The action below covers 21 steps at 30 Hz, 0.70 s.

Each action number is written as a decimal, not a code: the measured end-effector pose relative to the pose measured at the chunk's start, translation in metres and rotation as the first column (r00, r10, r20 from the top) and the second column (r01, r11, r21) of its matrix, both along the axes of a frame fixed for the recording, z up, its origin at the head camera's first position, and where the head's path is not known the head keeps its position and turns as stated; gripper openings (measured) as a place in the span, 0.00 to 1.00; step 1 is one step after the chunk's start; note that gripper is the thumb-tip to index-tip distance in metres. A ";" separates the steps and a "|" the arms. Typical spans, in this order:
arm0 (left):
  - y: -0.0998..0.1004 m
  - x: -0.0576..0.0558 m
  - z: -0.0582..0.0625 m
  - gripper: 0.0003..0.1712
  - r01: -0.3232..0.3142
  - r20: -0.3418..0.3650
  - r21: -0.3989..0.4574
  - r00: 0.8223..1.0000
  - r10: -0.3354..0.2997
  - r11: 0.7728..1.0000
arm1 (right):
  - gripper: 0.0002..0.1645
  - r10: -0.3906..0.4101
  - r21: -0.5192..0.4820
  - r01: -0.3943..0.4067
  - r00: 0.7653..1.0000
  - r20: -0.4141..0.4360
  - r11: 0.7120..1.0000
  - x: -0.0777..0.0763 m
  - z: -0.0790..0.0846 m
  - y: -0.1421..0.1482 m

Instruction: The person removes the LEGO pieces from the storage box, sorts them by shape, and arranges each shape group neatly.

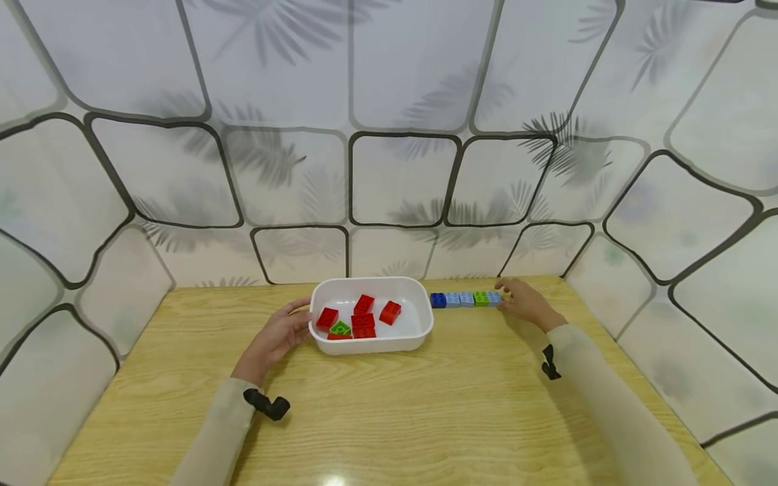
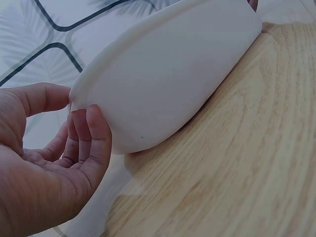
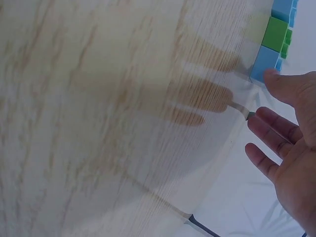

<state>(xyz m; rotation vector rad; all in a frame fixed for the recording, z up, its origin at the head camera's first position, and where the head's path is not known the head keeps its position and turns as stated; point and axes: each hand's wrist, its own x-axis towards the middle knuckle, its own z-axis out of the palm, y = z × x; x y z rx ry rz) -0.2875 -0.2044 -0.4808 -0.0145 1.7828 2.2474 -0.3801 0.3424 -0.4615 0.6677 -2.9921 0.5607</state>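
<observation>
Five blocks (image 1: 466,300) in a row near the back edge of the bench (image 1: 395,412) | right hand (image 1: 526,302): thumb at the end block (image 1: 494,298), fingers loose, nothing gripped | left hand (image 1: 284,333): fingers half bent at the white tub (image 1: 378,346), can't tell if holding | hard push could slide blocks into tub

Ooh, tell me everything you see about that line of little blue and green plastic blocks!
The line of blue and green plastic-looking blocks makes a straight row of five, end to end. From left to right they go dark blue, light blue, light blue, green, light blue. Their studs point up. The row lies near the back of the pale wooden table. Its dark blue end is right beside the white oblong tub; at the other end, the right hand seems to touch it with its thumb.
</observation>
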 end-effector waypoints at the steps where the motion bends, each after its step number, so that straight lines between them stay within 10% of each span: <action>1: 0.000 0.000 0.001 0.35 0.003 -0.002 0.003 1.000 -0.003 1.000 | 0.22 -0.002 0.001 0.002 1.000 0.002 1.000 0.000 0.000 0.001; 21: 0.002 0.002 0.003 0.35 0.001 -0.001 0.019 1.000 -0.001 1.000 | 0.26 -0.023 -0.035 0.022 1.000 -0.006 0.999 0.006 0.020 -0.015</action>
